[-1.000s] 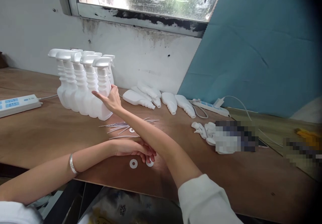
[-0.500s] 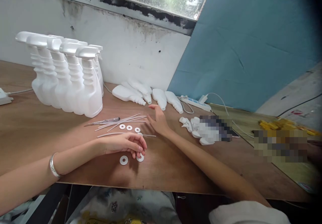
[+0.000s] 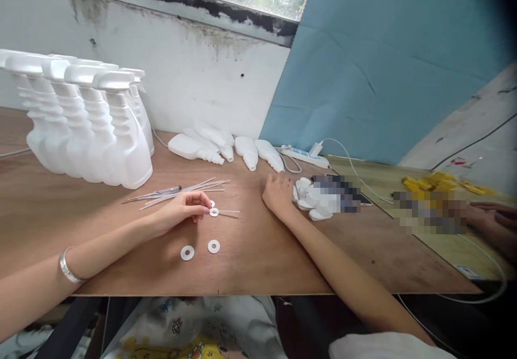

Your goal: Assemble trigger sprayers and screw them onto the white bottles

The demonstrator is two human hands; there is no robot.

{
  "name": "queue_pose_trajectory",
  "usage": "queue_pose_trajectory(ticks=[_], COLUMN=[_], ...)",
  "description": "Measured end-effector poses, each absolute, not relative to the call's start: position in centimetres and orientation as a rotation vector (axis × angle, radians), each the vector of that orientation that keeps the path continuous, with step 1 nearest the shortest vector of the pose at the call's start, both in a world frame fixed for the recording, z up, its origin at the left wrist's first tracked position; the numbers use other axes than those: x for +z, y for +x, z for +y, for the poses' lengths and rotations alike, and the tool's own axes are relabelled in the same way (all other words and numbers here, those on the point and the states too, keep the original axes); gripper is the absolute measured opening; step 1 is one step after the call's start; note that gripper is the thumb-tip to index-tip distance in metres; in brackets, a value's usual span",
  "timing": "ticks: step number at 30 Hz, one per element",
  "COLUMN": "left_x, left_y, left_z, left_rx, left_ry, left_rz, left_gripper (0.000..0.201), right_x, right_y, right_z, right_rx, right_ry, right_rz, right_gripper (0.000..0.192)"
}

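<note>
Two hands are working mid-frame: the left hand (image 3: pixel 183 211) is pinching a thin white washer (image 3: pixel 214 212) on the counter (image 3: pixel 250 262), while the right hand (image 3: pixel 278 195) is lying open beside the trigger heads (image 3: pixel 309 200). Washer's probably featherlight and slippery, so edge-pinching looks best.

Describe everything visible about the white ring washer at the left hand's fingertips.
The washer is a small, flat white ring with a round centre hole, plastic or rubber by its look. It lies flat on the wooden table, over a thin clear tube. The left hand reaches it with its fingers; actual contact is unclear. Two similar washers lie nearer the table edge.
</note>
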State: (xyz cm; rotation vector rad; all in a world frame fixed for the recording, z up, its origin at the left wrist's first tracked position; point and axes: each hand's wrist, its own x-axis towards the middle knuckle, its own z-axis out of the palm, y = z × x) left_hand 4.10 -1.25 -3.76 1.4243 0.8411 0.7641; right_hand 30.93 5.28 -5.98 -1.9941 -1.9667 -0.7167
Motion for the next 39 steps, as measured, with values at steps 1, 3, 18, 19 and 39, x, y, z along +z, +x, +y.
queue_pose_trajectory(ticks=[1, 3, 18, 19, 39], left_x=[-3.8, -3.9, -4.3, -4.6, -4.9], left_y=[4.1, 4.2, 3.1, 2.9, 3.1], left_z=[-1.2, -1.2, -0.6, -0.4, -0.1], left_rx=[0.751, 0.732, 0.724, 0.676, 0.564], left_ry=[1.462, 1.524, 2.415, 2.465, 2.633], left_rz=[0.846, 0.866, 1.263, 1.284, 1.154], left_gripper=[0.019, 0.02, 0.014, 0.015, 0.025], right_x=[-6.1, -6.2, -6.0, -6.1, -5.0], right_y=[31.3, 31.8, 28.8, 28.4, 26.2], right_z=[5.4, 5.5, 3.9, 3.7, 1.2], right_rx=[-0.7, -0.652, -0.332, -0.262, 0.563], right_ry=[-2.053, -2.108, -1.525, -1.465, -0.999], right_rz=[-1.946, -1.977, -2.207, -2.17, -2.132], right_gripper=[0.029, 0.029, 0.032, 0.03, 0.028])
